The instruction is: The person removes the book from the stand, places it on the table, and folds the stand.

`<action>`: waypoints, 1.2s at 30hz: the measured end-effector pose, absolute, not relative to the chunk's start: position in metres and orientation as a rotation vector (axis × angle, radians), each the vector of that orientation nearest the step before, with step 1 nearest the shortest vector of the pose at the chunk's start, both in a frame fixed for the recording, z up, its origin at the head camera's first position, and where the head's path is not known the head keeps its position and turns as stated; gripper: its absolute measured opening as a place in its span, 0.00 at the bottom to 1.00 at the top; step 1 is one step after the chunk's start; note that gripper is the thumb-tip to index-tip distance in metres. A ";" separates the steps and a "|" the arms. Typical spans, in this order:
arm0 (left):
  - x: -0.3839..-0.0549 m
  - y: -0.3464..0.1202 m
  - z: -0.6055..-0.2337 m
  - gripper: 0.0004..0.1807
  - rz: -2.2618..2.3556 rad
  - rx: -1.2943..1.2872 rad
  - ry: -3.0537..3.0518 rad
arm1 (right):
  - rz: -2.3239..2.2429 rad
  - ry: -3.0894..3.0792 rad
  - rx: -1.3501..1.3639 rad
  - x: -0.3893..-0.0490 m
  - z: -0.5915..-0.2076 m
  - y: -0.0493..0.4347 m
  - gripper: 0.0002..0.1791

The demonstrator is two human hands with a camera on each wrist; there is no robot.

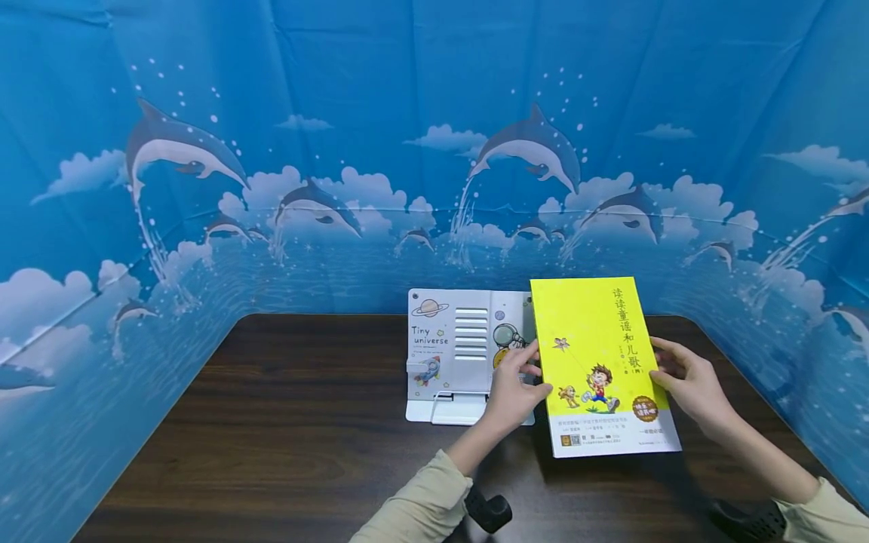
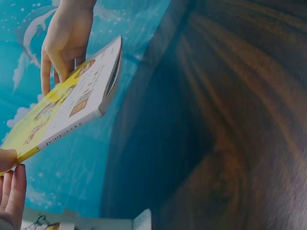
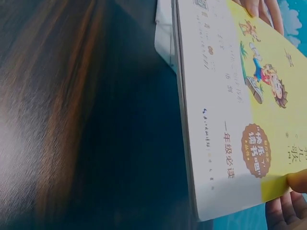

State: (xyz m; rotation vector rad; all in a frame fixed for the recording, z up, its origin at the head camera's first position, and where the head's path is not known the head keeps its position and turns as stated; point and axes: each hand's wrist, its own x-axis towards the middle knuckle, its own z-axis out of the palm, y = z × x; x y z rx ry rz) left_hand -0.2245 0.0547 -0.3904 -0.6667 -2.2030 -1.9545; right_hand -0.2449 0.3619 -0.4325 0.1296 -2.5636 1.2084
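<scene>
A yellow book with a white band along its bottom is held up above the table, its front cover facing me. My left hand pinches its left edge, thumb on the cover and fingers behind. The opposite edge is gripped the same way by my right hand. In the left wrist view the book is tilted, with its spine and page edges showing. The right wrist view has the thumb of my right hand on the cover near a brown round badge.
Left of the book, a white book stand printed "Tiny universe" stands upright; the book overlaps its right side. A dark wooden table lies beneath. Behind it hangs a blue dolphin-print cloth.
</scene>
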 end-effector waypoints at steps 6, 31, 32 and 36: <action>-0.219 0.068 -0.400 0.40 -1.958 -0.659 -2.280 | 1.158 -2.708 0.050 -0.233 -0.425 0.365 0.31; -0.217 0.088 -0.428 0.36 -1.970 -0.410 -2.527 | 1.423 -2.993 -0.131 -0.250 -0.469 0.402 0.36; -0.217 0.089 -0.429 0.36 -1.979 -0.391 -2.541 | 1.446 -2.999 -0.169 -0.246 -0.461 0.395 0.36; -0.218 0.092 -0.431 0.35 -1.996 -0.336 -2.576 | 1.460 -3.036 -0.232 -0.228 -0.430 0.373 0.36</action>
